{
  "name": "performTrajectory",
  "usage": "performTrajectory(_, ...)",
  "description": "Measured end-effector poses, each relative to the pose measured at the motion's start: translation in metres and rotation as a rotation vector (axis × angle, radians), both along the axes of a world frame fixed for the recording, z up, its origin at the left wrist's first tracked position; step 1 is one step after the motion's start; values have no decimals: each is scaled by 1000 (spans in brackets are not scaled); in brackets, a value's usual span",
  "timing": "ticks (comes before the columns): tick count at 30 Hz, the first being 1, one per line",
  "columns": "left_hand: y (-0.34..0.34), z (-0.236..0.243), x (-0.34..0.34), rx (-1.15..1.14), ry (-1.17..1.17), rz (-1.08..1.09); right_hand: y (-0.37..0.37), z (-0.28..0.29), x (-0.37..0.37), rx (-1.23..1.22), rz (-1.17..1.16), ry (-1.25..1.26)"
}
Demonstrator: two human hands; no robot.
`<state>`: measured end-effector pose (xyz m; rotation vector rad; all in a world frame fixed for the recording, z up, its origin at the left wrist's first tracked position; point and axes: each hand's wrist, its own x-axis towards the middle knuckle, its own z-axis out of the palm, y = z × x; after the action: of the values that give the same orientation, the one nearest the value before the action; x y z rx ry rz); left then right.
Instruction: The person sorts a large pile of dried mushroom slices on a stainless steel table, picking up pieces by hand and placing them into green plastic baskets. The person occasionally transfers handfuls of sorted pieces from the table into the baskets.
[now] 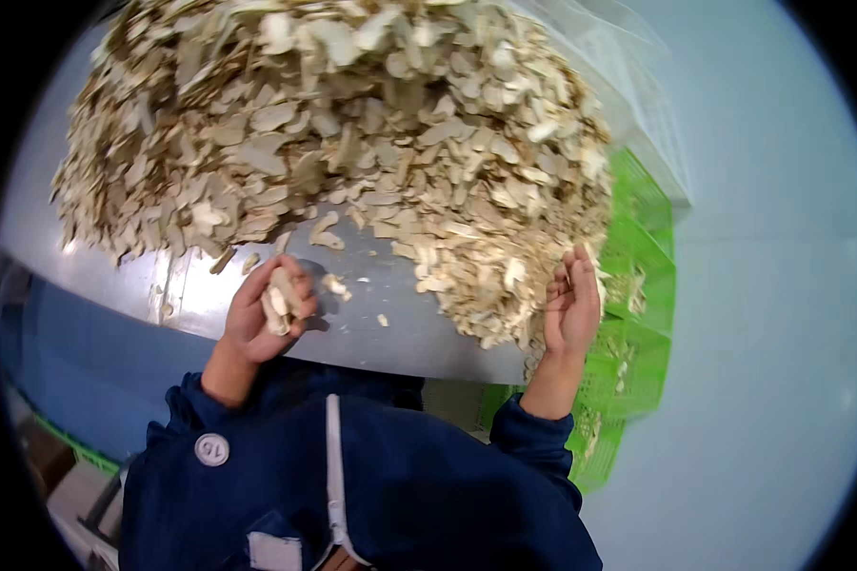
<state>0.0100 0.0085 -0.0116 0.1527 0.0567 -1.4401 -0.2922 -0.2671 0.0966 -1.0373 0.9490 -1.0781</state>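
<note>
A large heap of thin, pale beige dried slices (352, 133) covers most of a metal table (381, 344); the frame does not settle what plant they come from. My left hand (269, 309) is closed around a few of these slices (278, 303), palm up, above the table's near edge. At the right end of the heap, my right hand (573, 303) is raised on edge with its palm turned left and its fingers stretched and slightly curved. Nothing shows in that palm, though a pale piece lies just behind the fingertips, and I cannot tell whether it touches them.
Green plastic baskets (638, 352) with some slices inside stand along the table's right side. Translucent white plastic (628, 86) lies behind them at the far right. A few loose slices (327, 231) lie on the metal in front of the heap. Below left is a blue surface (105, 333).
</note>
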Motion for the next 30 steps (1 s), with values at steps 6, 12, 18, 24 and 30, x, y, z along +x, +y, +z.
performTrajectory(6, -1, -4, 2, -145, 44, -6, 81, -20, 134, -812, 596, 810)
performTrajectory(12, 0, 0, 2, -45, 8, 10, 101, -46, 209, -1194, 650, 840)
performTrajectory(18, -2, -3, 0, -120, -2, 7, 85, -50, 162, -1112, 749, 896)
performTrajectory(24, -4, -3, 1, -117, -14, 14, 89, -37, 163, -989, 711, 991)
performTrajectory(30, -3, 3, 2, -101, -4, 25, 101, -47, 188, -1151, 663, 935)
